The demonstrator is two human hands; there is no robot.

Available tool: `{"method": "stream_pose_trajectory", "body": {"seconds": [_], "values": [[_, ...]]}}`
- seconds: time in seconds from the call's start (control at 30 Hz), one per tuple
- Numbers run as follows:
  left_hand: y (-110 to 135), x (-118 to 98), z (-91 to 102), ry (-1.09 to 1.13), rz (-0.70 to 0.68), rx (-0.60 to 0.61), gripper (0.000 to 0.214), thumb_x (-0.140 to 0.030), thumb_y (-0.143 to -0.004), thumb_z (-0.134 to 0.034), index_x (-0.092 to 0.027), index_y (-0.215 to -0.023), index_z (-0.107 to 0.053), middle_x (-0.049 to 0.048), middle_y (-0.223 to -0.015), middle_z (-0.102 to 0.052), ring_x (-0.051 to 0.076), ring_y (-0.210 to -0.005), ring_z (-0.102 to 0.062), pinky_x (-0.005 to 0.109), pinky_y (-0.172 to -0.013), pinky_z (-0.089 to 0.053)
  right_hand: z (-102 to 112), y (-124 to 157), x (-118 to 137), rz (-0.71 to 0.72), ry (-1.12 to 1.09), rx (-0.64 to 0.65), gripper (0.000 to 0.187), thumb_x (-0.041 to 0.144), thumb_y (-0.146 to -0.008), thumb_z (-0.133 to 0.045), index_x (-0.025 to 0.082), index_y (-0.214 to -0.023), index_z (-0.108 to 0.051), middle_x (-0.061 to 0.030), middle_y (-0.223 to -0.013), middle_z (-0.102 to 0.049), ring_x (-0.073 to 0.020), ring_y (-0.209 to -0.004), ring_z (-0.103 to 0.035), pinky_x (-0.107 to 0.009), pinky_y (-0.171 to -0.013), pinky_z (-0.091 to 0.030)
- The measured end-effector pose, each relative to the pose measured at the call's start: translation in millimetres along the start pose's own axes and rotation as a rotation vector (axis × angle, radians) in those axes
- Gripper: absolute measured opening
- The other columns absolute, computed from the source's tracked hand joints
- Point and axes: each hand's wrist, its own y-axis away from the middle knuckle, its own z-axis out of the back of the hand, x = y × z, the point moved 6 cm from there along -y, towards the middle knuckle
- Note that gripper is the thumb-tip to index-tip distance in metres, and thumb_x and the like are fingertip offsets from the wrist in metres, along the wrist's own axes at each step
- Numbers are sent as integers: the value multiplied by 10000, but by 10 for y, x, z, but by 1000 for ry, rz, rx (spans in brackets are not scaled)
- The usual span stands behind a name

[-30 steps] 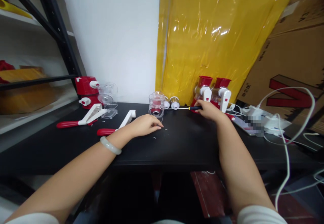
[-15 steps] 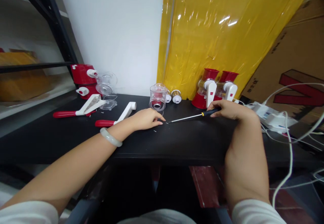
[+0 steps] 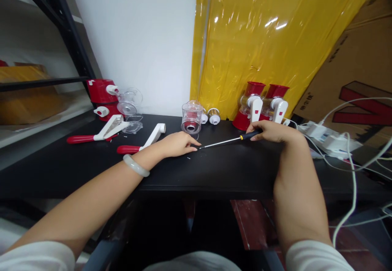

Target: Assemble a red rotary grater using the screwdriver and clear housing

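Note:
My right hand is wrapped around the black and yellow handle of a long screwdriver. Its thin shaft points left, and its tip is down by the black tabletop next to a tiny screw. My left hand is low over the table with thumb and index finger apart, close to the screwdriver's tip; I see nothing between them. Another small screw lies just below that hand. A white crank arm with a red handle lies beside my left forearm. Behind my left hand stands a clear plastic housing.
Two red-and-white rotary graters stand at the back right, with metal drums left of them. Red bases, clear parts and another crank are at left. White cables and a power strip lie right.
The screwdriver and my right hand have shifted slightly left, bringing the tip closer to my left fingertips. My left hand has hardly moved.

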Motion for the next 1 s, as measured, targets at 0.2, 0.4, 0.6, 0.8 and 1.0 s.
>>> {"method": "stream_pose_trajectory", "body": {"seconds": [0.2,0.4,0.6,0.8,1.0], "values": [[-4,5,5,-9,44,5,303,-334,-832,-654,-250,-1113,-733,20,-741,-724,146,-575,-611,261,-574,-419,-3,3,79,29,-7,-8,245,306,-705,-693,207,-928,-671,-34,-949,-723,-206,-917,-648,-305,-850,-471],[2,23,50,115,110,-109,289,-431,-784,-709,-188,-933,-758,30,-719,-728,147,-602,-643,252,-570,-441,-12,-3,183,58,-72,-24,268,357,-712,-700,206,-930,-659,-43,-966,-713,-201,-922,-644,-300,-846,-473],[38,43,148,133,201,-114,236,-393,-811,-679,-164,-778,-731,23,-631,-709,125,-566,-636,236,-572,-429,-47,-103,215,144,-145,-69,355,450,-686,-725,195,-926,-663,-46,-954,-710,-222,-925,-641,-350,-879,-472],[77,155,269,29,201,-136,238,-407,-794,-684,-175,-788,-739,41,-719,-737,131,-634,-647,235,-585,-414,-83,-212,190,192,-185,-145,301,395,-694,-721,209,-924,-670,-44,-982,-717,-229,-950,-651,-373,-912,-474],[101,179,322,-76,213,-111,240,-409,-787,-685,-176,-770,-741,49,-740,-741,139,-646,-652,233,-582,-409,-68,-200,236,203,-321,-196,333,398,-630,-794,209,-893,-717,-49,-1030,-734,-234,-1000,-657,-373,-963,-465]]}}
